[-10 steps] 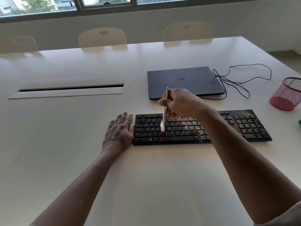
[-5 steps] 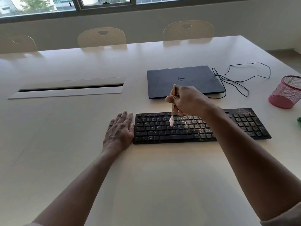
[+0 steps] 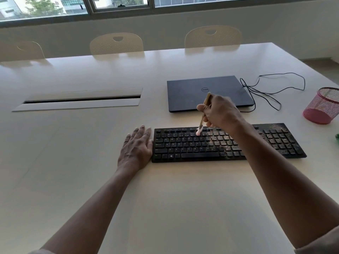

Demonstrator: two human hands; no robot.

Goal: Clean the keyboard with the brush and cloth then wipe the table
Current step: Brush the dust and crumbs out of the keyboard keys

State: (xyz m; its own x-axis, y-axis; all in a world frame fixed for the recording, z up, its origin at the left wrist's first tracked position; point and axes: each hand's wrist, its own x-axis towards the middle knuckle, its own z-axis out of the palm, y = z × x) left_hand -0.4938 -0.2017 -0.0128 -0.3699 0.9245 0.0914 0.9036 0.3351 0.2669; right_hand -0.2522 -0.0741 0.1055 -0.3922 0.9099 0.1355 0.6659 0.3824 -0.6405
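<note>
A black keyboard [image 3: 187, 145] lies on the white table [image 3: 165, 208], its right half speckled with brown crumbs, its left half looking clean. My right hand [image 3: 220, 112] grips a thin wooden brush [image 3: 201, 121], whose pale bristles touch the top key rows near the keyboard's middle. Flat on the table rests my left hand [image 3: 136, 147], fingers together, its edge against the keyboard's left end. At the right edge of the view a small green thing [image 3: 337, 136] peeks in; I cannot tell what it is.
A closed dark laptop [image 3: 190, 94] lies just behind the keyboard, a black cable [image 3: 271, 92] looping to its right. A pink mesh cup [image 3: 322, 105] stands at the far right. A cable slot [image 3: 80, 99] opens in the table at left. Three chairs line the far side.
My right hand has carried the brush rightward and up from the lower middle keys to the top rows. The left hand has stayed in place.
</note>
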